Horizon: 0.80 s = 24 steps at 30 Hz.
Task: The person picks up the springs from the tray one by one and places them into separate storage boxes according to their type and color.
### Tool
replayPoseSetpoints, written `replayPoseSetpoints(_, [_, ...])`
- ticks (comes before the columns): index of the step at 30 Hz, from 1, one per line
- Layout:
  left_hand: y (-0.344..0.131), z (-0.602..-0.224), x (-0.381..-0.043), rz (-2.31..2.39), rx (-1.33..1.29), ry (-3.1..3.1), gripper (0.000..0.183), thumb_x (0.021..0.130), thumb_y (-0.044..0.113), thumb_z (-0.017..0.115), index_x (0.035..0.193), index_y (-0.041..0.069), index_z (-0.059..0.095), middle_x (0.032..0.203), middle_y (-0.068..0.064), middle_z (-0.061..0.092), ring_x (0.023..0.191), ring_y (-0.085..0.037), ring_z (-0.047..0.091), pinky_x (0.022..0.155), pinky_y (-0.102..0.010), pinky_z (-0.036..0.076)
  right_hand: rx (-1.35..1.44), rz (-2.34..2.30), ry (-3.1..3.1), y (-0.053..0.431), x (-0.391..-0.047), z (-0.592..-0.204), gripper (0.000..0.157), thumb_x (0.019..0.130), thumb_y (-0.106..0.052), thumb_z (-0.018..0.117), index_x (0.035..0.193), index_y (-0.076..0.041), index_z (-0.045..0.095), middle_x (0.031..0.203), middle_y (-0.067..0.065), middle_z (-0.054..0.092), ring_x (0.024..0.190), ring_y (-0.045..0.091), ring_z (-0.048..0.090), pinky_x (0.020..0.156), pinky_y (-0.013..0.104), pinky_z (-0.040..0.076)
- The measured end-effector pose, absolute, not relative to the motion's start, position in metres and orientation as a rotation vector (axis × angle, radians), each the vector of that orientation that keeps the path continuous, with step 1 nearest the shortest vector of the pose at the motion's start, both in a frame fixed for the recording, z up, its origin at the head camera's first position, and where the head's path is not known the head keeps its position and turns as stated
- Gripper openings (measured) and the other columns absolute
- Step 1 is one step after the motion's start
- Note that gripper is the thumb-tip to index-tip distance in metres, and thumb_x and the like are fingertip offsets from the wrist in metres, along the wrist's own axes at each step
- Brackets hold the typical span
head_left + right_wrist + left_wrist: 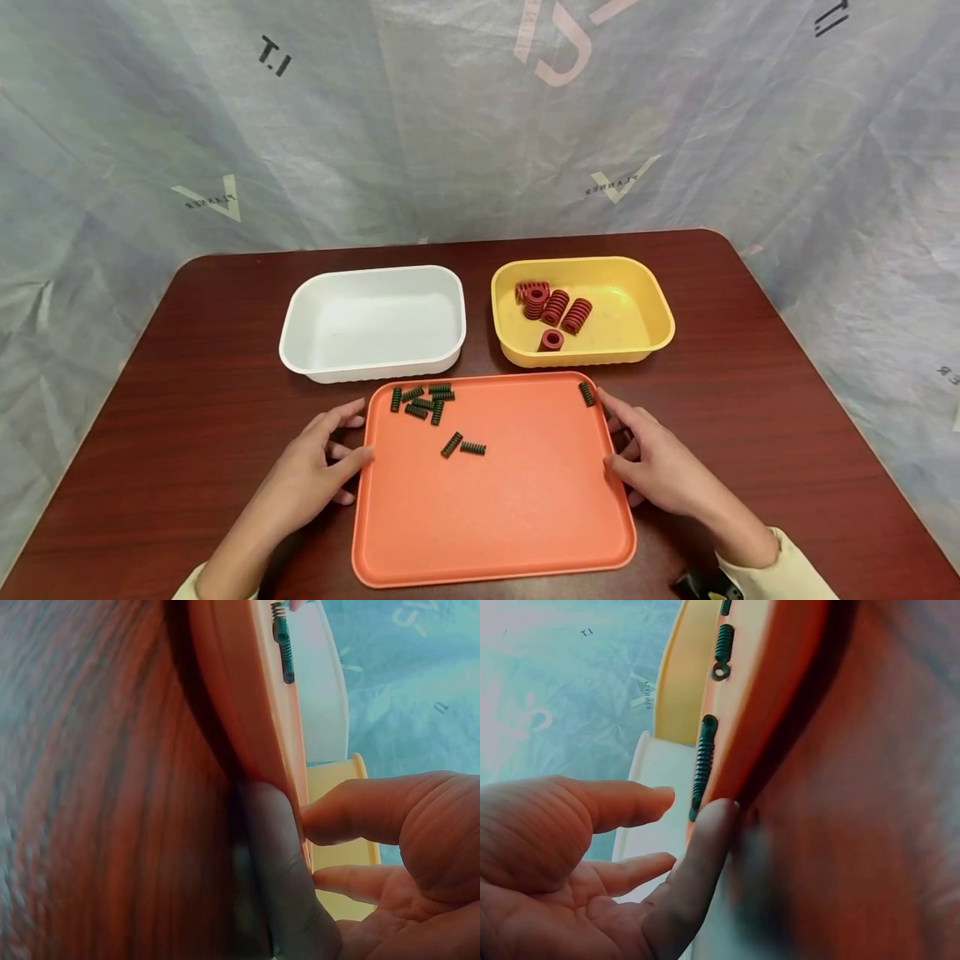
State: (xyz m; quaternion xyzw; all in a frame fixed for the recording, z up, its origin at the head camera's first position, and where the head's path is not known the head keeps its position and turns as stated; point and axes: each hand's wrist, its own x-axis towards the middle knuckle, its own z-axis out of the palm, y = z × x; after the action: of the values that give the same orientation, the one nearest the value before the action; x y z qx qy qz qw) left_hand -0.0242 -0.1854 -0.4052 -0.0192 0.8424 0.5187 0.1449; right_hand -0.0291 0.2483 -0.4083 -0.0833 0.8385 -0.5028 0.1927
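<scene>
An orange tray (495, 533) lies on the table, carrying small dark green springs. Several sit in a cluster (423, 403) at its upper left, two near the middle, and one spring (587, 394) by the upper right corner. My left hand (307, 467) is at the tray's left edge, fingers relaxed. In the left wrist view, one finger (705, 855) meets the tray's side, while the thumb stands apart. Opposite it, my right hand (660, 462) has its thumb and index fingertip at the right rim. A finger (277, 832) lies against that side in the right wrist view.
Behind the tray on the left stands a white bin (375, 321) with nothing in it. To its right, a yellow bin (622, 312) holds several thicker red springs (555, 307). A dark object (705, 583) lies beside the right sleeve. A printed grey sheet hangs behind the table.
</scene>
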Motion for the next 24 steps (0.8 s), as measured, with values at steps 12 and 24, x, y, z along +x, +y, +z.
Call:
replayPoseSetpoints(12, [-0.173,-0.398,-0.039,1.494,0.010,2.606,0.045,0.099,0.013,0.072,0.142,0.013,0.059,0.133,-0.011,0.062,0.080,-0.022,0.069,0.054,-0.033,0.062,-0.237,-1.377,2.380,0.249,-0.029,-0.408,0.084,0.094,0.007,0.065,0.165,-0.014,0.024,0.122,0.025,0.043,0.072,0.023,0.067,0.045,0.037,0.060])
replayPoseSetpoints(24, [-0.161,-0.403,-0.056,1.206,0.120,2.894,0.037,0.094,0.017,0.079,0.130,0.022,0.072,0.072,0.004,0.063,0.062,-0.010,0.056,0.053,-0.024,0.045,-0.229,-1.398,2.374,0.249,-0.028,-0.410,0.084,0.094,0.006,0.067,0.165,-0.013,0.025,0.123,0.024,0.044,0.072,0.025,0.066,0.044,0.036,0.059])
